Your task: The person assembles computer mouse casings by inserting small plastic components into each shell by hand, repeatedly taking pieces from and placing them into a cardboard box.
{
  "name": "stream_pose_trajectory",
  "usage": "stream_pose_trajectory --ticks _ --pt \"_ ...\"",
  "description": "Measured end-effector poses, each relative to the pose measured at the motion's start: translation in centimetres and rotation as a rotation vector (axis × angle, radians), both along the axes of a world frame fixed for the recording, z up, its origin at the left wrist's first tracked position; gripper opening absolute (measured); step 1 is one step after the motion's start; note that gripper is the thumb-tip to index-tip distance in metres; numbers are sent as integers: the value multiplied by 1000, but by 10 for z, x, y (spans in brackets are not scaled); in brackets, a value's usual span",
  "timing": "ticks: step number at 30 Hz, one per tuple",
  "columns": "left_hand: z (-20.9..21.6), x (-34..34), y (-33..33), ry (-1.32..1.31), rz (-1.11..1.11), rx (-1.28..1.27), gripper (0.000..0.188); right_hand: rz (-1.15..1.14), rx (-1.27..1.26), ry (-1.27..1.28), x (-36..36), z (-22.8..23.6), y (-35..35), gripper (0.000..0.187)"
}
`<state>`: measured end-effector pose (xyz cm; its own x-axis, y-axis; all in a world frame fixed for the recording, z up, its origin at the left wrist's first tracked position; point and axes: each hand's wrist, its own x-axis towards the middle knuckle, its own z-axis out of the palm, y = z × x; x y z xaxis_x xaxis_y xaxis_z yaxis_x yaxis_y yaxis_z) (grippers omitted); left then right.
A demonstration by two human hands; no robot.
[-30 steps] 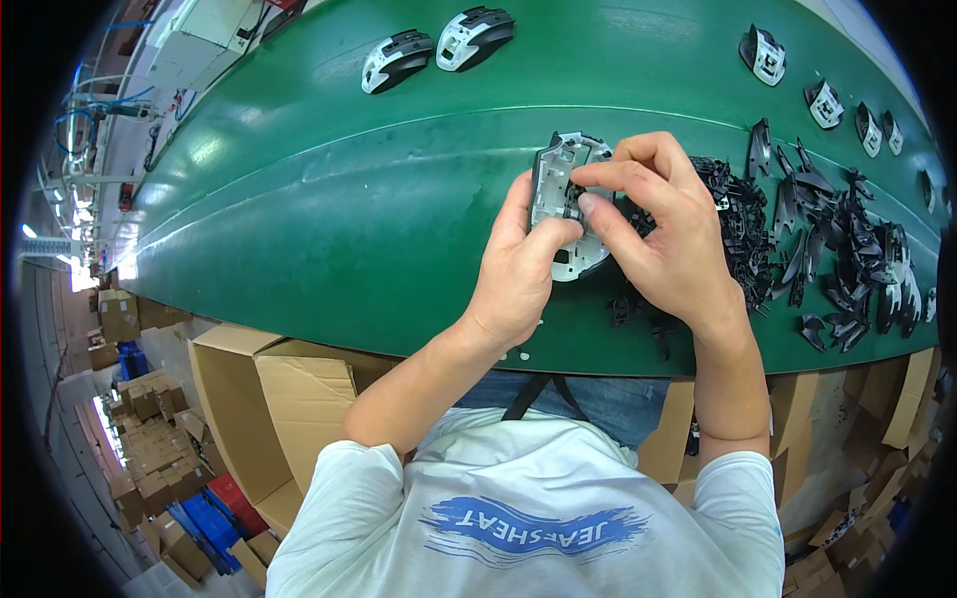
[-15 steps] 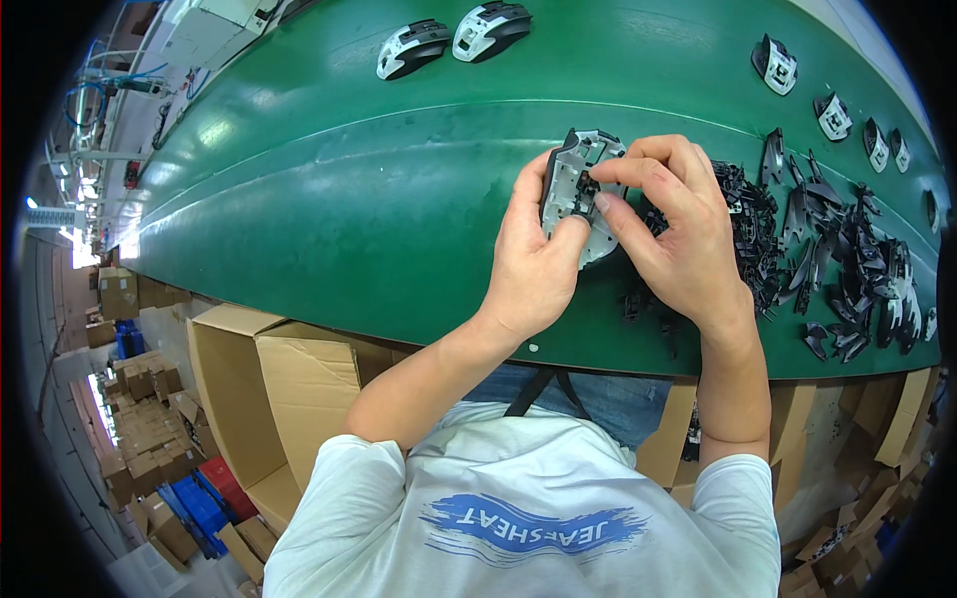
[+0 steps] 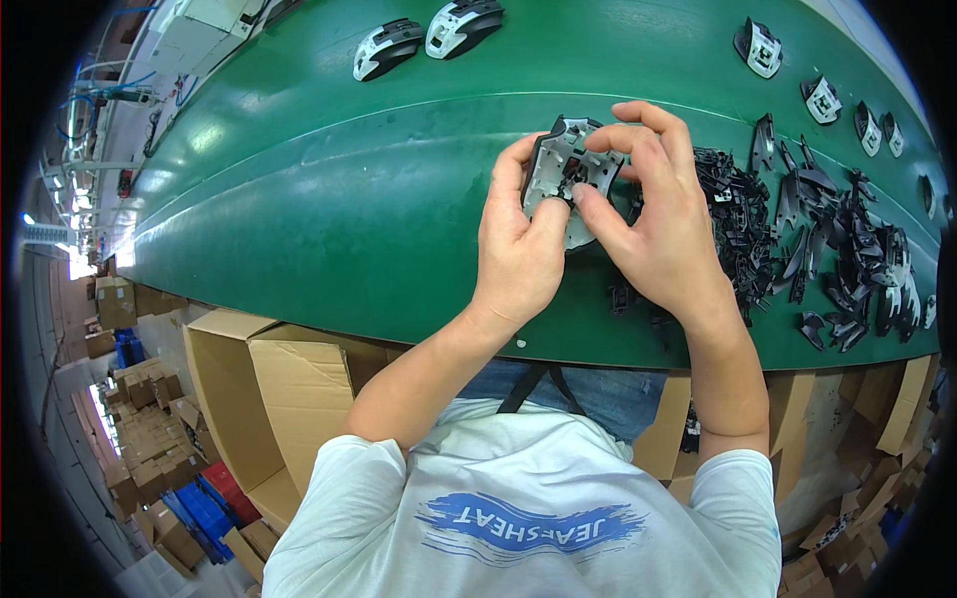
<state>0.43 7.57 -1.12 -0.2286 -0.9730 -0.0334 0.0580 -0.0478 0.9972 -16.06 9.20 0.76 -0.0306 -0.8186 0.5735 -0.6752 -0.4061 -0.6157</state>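
My left hand [image 3: 520,247] grips a computer mouse shell [image 3: 544,179] from its left side, with the thumb over the near part of the inside. The shell is grey-white within and has a black outer edge; its hollow side faces up. A small black plastic part [image 3: 574,171] sits in the middle of the hollow. On it or right beside it rests the thumb of my right hand [image 3: 670,229]. That hand's other fingers are spread apart over the shell's right side, the index fingertip near the rim. The right hand partly covers the shell.
Right of my hands lies a heap of small black plastic parts [image 3: 736,224], then a pile of curved black side pieces [image 3: 852,239]. Two black-and-white mouse shells [image 3: 389,48] stand at the far left. Several white-and-black shell pieces [image 3: 764,52] line the far right. Cardboard boxes [image 3: 299,374] stand below the table's near edge.
My right fingertips have come away from the small black part and spread open, while the thumb stays inside the shell. The whole view has shifted slightly.
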Motion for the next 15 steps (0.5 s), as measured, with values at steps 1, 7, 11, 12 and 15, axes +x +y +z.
stream_pose_trajectory --ticks 1,7,11,12,15 --pt "1 -1 0 6 22 -25 56 21 96 -95 0 2 2 35" --pt "1 -2 8 91 -54 -18 63 69 218 -276 0 -5 0 36" --pt "1 1 9 26 -29 -103 65 175 293 -409 -3 0 2 37" --pt "0 2 9 57 -25 -68 65 178 293 -409 -3 1 2 37" --pt "1 2 11 108 -32 -9 66 184 333 -365 -3 2 3 38"
